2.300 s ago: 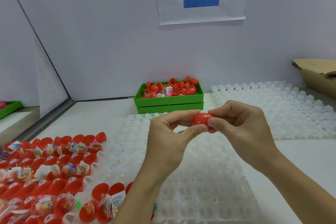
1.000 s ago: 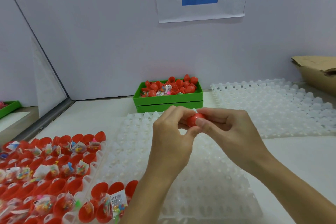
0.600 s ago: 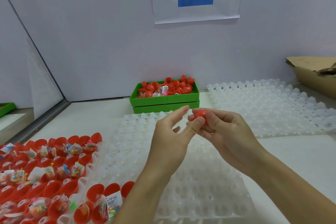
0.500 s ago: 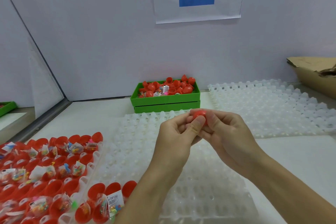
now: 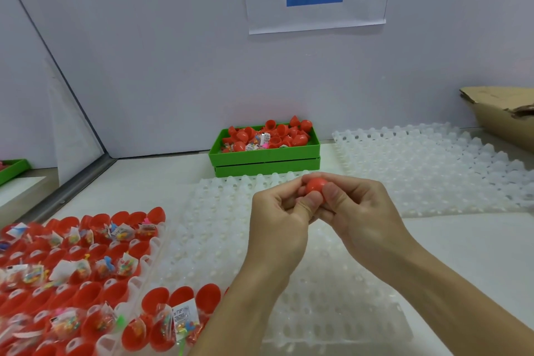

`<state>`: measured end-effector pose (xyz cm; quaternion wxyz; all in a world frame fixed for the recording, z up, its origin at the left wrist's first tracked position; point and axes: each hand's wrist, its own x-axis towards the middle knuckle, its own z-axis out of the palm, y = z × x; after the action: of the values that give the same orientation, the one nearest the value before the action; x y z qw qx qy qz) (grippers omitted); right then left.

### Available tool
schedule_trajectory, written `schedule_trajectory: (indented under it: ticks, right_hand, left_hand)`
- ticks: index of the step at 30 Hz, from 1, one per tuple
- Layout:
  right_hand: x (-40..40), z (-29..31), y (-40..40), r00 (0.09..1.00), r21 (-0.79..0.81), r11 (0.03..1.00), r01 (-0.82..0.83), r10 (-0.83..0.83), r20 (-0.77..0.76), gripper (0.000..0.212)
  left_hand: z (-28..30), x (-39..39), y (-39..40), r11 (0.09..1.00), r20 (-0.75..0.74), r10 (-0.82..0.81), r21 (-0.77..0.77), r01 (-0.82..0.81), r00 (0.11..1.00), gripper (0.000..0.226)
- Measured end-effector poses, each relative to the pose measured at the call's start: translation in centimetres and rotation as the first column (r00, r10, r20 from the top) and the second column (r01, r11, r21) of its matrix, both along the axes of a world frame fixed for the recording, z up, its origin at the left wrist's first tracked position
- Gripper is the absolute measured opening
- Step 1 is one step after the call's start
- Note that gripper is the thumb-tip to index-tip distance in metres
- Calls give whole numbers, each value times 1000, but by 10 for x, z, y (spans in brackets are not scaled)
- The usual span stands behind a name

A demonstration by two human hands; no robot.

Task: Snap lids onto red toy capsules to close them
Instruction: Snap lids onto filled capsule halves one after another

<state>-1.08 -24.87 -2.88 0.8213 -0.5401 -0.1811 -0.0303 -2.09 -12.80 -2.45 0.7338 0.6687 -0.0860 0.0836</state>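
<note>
A red toy capsule [image 5: 315,185] is held above the white cell tray [image 5: 332,292] in front of me. My right hand [image 5: 361,217] grips it from the right with thumb and fingers curled round it. My left hand [image 5: 278,224] pinches it from the left, thumb against its lower side. Most of the capsule is hidden by the fingers, so its seam does not show. At the lower left, several open red capsule halves [image 5: 72,272] with small bagged toys stand in a tray.
A green bin [image 5: 265,154] of loose red lids and toy bags stands against the back wall. Another white cell tray [image 5: 433,165] lies at the right, with a cardboard box [image 5: 502,115] behind it. A grey partition closes the left side.
Both hands stayed on the capsule and turned it between the fingers. My left fingers opened briefly, then closed back onto it. The hands sit slightly lower and closer together now.
</note>
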Motion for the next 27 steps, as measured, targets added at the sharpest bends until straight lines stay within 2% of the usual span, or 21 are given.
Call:
schedule_trajectory:
  ticks: [2,4,7,8,11,15,17,19,21,23,25,27]
  right_hand:
    - [0,3,-4,1000,-8,1000,-25,25,1,23]
    - [1,6,-8,1000,-80,997,23,-21,19,28]
    - [3,8,-16,960,-308,912,272,-235,151,31]
    - [3,9,-19,941,-374,868,327,-260,217,38]
    - [3,9,-20,910,-539,751,382,-201,364,56]
    - [2,6,-18,910,-602,716,355,-115,399,67]
    - [2,7,-21,953,-556,792,253,-105,284,64]
    - [3,12,-23,999,-392,918,51,-44,26,52]
    - [3,14,-23,976,-209,967,-148,109,-186,47]
    - [1,14,-19,956,-98,973,-210,183,-229,43]
    - [1,13,-16,956,-26,978,-206,195,-219,36]
    - [1,12,-14,961,11,980,-200,198,-192,32]
  left_hand:
    - [2,2,2,996,-35,-77,-54,75,996,25]
    - [4,2,4,979,-80,-161,-139,149,984,27]
    - [7,4,8,957,-155,-170,-262,126,973,26]
    - [8,5,9,957,-172,-151,-272,100,973,25]
    - [9,5,10,970,-219,-147,-222,98,965,28]
    - [6,3,8,981,-178,-121,-174,90,977,17]
    - [5,4,11,988,-113,-60,-150,43,992,15]
    - [5,6,13,999,-15,19,-37,-19,1000,17]
    - [6,4,13,991,82,70,106,-79,994,25]
    - [6,4,12,978,146,79,183,-105,986,30]
    - [6,4,13,963,194,65,243,-112,979,33]
    - [6,4,14,976,183,1,214,-41,983,34]
